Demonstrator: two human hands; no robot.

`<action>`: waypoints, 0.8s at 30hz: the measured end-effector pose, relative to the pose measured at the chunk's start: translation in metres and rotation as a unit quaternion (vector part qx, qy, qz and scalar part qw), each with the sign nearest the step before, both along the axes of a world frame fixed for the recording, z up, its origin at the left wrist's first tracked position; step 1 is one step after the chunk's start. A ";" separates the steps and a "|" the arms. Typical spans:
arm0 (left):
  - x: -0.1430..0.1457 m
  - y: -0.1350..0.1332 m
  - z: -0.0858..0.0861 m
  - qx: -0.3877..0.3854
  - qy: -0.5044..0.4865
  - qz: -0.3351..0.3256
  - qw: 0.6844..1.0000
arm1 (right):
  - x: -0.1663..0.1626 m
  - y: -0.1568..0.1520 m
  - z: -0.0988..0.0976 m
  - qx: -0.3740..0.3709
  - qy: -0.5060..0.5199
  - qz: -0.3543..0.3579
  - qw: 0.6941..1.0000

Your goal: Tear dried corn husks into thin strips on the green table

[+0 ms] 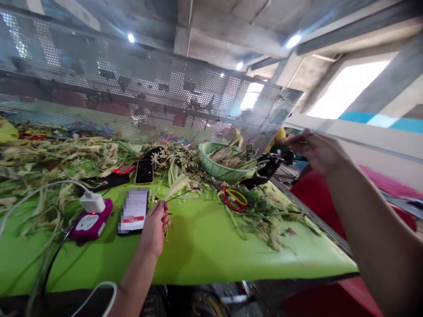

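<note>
The left hand [157, 220] pinches in its grip a pale, yellowish, leaf-like strip [177, 185]. The right hand [319, 152] is blurred; its grip I cannot tell.

Bench [205, 259]: near, green-topped
Panel [158, 88]: perforated metal along the bench's far side
Ceiling [224, 44]: from out here I see grey concrete beams [350, 33]
Lights [293, 41]: glowing white overhead
Window [346, 88]: bright, far right
Wall [373, 141]: pale, blue-banded, right
</note>
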State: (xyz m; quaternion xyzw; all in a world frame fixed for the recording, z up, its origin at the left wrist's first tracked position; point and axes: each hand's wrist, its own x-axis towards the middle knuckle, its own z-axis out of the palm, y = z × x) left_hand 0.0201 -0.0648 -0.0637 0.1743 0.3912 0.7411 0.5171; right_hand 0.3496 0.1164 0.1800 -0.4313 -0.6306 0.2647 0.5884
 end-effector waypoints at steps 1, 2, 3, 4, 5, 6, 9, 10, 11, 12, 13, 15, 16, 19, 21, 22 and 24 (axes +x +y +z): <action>0.000 0.000 -0.001 -0.003 0.002 0.003 1.000 | -0.004 -0.001 0.011 0.022 0.005 -0.004 1.000; 0.000 0.000 -0.002 -0.006 0.004 0.004 1.000 | -0.008 -0.003 0.020 0.054 0.005 -0.004 0.999; 0.000 0.000 -0.003 -0.008 0.007 0.003 1.000 | -0.012 -0.005 0.027 0.105 0.003 0.005 0.994; 0.000 0.001 -0.004 -0.009 0.011 0.002 1.000 | -0.015 -0.008 0.031 0.147 0.001 0.015 0.989; 0.000 0.001 -0.004 -0.008 0.014 0.002 1.000 | -0.017 -0.010 0.032 0.182 -0.010 0.024 0.983; 0.000 0.001 -0.004 -0.005 0.016 0.006 1.000 | -0.018 -0.011 0.031 0.201 -0.034 0.030 0.979; 0.002 0.000 -0.001 0.001 0.021 0.009 1.000 | -0.016 -0.010 0.009 0.133 -0.219 0.039 0.966; 0.002 0.000 0.001 -0.003 0.024 0.004 1.000 | -0.015 -0.009 -0.001 0.056 -0.324 0.077 0.941; 0.003 -0.001 0.003 -0.004 0.030 0.002 1.000 | -0.015 -0.009 -0.012 -0.031 -0.424 0.143 0.894; 0.003 -0.002 0.005 -0.011 0.040 -0.003 0.999 | -0.017 -0.010 -0.022 -0.078 -0.499 0.190 0.842; 0.003 -0.002 0.007 -0.016 0.051 -0.013 0.998 | -0.022 -0.013 -0.033 -0.087 -0.537 0.190 0.817; 0.003 -0.004 0.011 -0.017 0.063 -0.031 0.997 | -0.043 -0.026 -0.052 -0.032 -0.528 0.155 0.834; 0.003 -0.005 0.012 -0.016 0.065 -0.036 0.997 | -0.058 -0.035 -0.062 -0.018 -0.495 0.166 0.853; 0.004 -0.005 0.014 -0.024 0.079 -0.044 0.996 | -0.113 -0.070 -0.096 -0.085 -0.359 0.280 0.886; 0.004 -0.006 0.013 -0.048 0.112 -0.033 0.992 | -0.149 -0.091 -0.125 -0.140 -0.293 0.331 0.886; 0.004 -0.005 0.012 -0.058 0.131 -0.025 0.989 | -0.164 -0.100 -0.139 -0.171 -0.256 0.356 0.882; 0.005 -0.005 0.011 -0.061 0.166 -0.004 0.984 | -0.186 -0.113 -0.165 -0.245 -0.167 0.415 0.860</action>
